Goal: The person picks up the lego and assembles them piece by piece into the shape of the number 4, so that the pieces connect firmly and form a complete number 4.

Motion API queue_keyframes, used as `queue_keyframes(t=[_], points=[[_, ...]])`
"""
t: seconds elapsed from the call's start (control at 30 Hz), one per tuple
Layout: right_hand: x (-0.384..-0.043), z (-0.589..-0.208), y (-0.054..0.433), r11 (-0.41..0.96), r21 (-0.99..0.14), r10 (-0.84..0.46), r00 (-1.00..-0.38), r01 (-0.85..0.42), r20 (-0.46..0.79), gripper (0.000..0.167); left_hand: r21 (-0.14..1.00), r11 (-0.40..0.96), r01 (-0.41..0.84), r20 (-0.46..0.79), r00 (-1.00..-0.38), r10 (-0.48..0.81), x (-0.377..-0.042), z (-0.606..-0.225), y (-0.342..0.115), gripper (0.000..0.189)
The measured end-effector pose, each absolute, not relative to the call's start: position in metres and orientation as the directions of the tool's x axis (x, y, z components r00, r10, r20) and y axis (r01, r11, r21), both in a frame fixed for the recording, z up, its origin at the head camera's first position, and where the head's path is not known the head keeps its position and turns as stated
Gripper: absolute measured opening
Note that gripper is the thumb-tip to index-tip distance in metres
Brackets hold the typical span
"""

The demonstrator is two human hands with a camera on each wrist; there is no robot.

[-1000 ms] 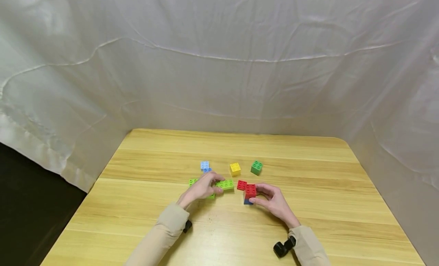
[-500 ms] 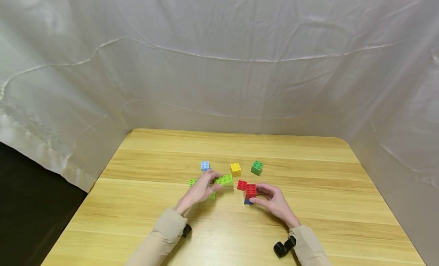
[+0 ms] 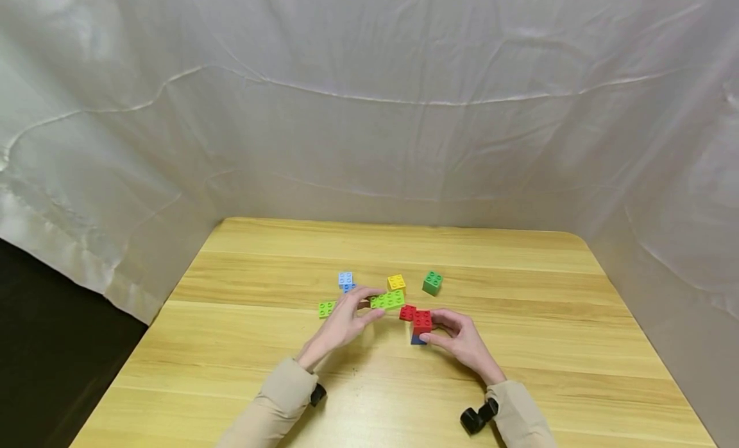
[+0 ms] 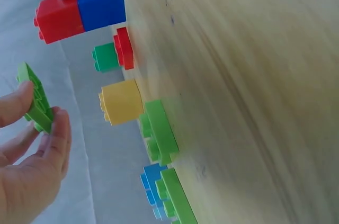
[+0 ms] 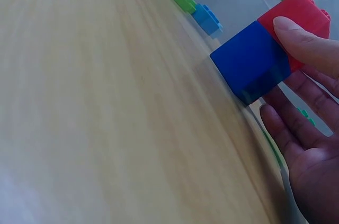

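In the head view my left hand (image 3: 342, 321) pinches a lime-green toy brick (image 3: 388, 300), long and thin. The left wrist view shows that brick (image 4: 36, 99) raised off the table between thumb and fingers. My right hand (image 3: 462, 342) grips a two-brick stack, a red brick (image 3: 422, 318) on top of a blue brick (image 3: 418, 338). Seen from the right wrist, the thumb lies on the red brick (image 5: 302, 15), and the blue brick (image 5: 251, 62) stands at the table surface. Just behind the stack lies a flat red brick (image 3: 407, 312).
A yellow brick (image 3: 396, 283) and a dark green brick (image 3: 432, 282) stand farther back. Light blue (image 3: 345, 278) and blue (image 3: 349, 287) bricks sit beyond my left hand. Lime-green bricks (image 4: 159, 131) lie on the wooden table (image 3: 519, 294), one (image 3: 326, 309) left of that hand.
My left hand has lifted the lime-green brick off the table and carried it right, toward the red and blue stack. The right hand has stayed still.
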State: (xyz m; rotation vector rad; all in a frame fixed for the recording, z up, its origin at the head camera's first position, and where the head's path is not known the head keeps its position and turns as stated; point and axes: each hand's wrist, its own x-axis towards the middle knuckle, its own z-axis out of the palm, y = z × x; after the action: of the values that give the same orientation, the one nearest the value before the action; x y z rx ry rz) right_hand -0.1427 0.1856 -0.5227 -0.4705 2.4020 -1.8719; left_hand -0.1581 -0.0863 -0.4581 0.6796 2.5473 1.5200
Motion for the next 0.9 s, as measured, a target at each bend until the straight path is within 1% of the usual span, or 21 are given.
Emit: queue_keyframes(t=[0.23, 0.43, 0.63, 0.9], points=[[-0.142, -0.520, 0.186, 0.205, -0.963, -0.276, -0.955, -0.172, 0.112, 0.040, 0.908, 0.278, 0.313, 0.175, -0.887, 0.428, -0.156, -0.457, -0.078, 0.042], [-0.142, -0.520, 0.187, 0.187, -0.965, -0.294, -0.948, -0.186, 0.126, 0.039, 0.914, 0.244, 0.324, 0.189, -0.873, 0.450, -0.153, -0.455, -0.073, 0.040], [-0.143, -0.521, 0.187, 0.190, -0.963, -0.294, -0.947, -0.190, 0.129, 0.040, 0.895, 0.247, 0.373, 0.221, -0.849, 0.481, -0.153, -0.456, -0.068, 0.042], [-0.143, -0.521, 0.187, 0.194, -0.964, -0.297, -0.948, -0.181, 0.118, 0.041, 0.859, 0.314, 0.405, 0.220, -0.844, 0.489, -0.152, -0.456, -0.063, 0.042]])
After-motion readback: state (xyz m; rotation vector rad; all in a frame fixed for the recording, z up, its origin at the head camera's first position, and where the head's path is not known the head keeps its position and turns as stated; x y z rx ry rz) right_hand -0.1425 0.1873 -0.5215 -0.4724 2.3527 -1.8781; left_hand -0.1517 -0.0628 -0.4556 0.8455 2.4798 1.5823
